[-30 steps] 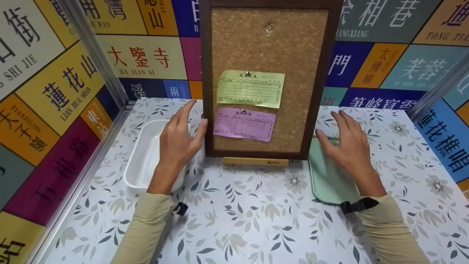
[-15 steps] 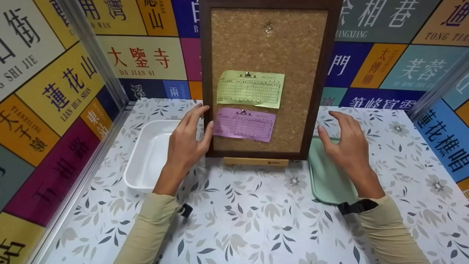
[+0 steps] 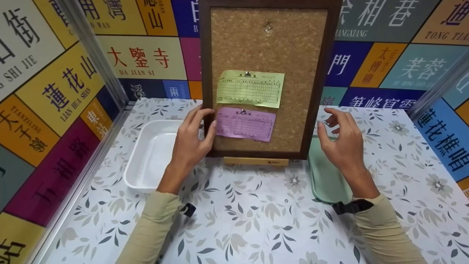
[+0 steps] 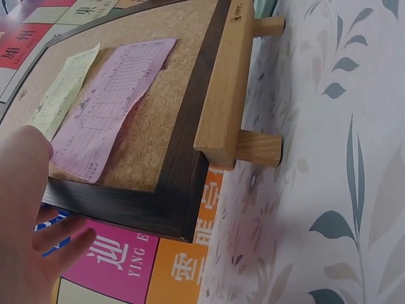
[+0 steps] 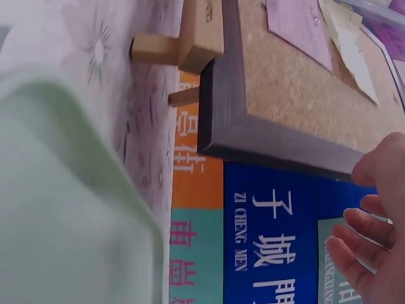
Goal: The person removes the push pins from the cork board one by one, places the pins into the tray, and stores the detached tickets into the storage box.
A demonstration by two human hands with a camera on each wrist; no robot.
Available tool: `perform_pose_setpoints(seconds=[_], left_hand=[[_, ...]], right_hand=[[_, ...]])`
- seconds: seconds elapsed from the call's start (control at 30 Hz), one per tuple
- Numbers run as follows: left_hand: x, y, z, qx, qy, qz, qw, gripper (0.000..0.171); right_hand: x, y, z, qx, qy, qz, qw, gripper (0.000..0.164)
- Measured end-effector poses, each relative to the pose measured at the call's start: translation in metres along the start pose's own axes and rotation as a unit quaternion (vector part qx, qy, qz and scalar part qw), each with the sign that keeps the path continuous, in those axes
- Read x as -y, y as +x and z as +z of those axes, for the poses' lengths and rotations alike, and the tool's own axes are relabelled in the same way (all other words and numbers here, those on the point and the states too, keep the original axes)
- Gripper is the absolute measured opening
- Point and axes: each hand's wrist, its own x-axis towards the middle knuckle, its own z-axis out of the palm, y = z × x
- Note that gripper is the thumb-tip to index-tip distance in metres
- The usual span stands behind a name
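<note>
In the head view, a dark-framed corkboard (image 3: 296, 47) stands tilted back on a small wooden easel (image 3: 256, 161). A yellow-green form (image 3: 251, 90) is pinned above a purple form (image 3: 245, 124). My left hand (image 3: 192, 137) is at the frame's left side; its thumb and index finger overlap the frame's edge, with the thumb (image 4: 31, 139) near the purple form in the left wrist view. Whether they touch it is unclear. On the right, my right hand (image 3: 340, 141) bends its fingers loosely beside the opposite edge, a small gap showing and nothing held.
A white tray (image 3: 133, 157) sits left of the board, partly behind my left hand. Under my right hand lies a green tray (image 3: 326, 179). Several clear pins (image 3: 268, 27) cluster high on the cork. Walls with lettered panels enclose the floral-covered table (image 3: 234, 220).
My left hand has moved right, onto the frame's left edge. The right hand has shifted slightly left, and its fingers bend more. The board and forms stay in place.
</note>
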Motion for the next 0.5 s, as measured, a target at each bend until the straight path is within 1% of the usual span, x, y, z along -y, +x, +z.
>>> perform_pose_setpoints(seconds=[0.3, 0.5], left_hand=[[0.002, 0.004, 0.005, -0.004, -0.036, -0.012, 0.9993, 0.028], [0.002, 0.005, 0.007, -0.014, -0.039, -0.011, 0.9991, 0.025]], right_hand=[[0.023, 0.005, 0.01, -0.001, 0.041, -0.015, 0.999, 0.036], [0.039, 0.008, 0.019, 0.016, 0.063, -0.041, 0.997, 0.031]])
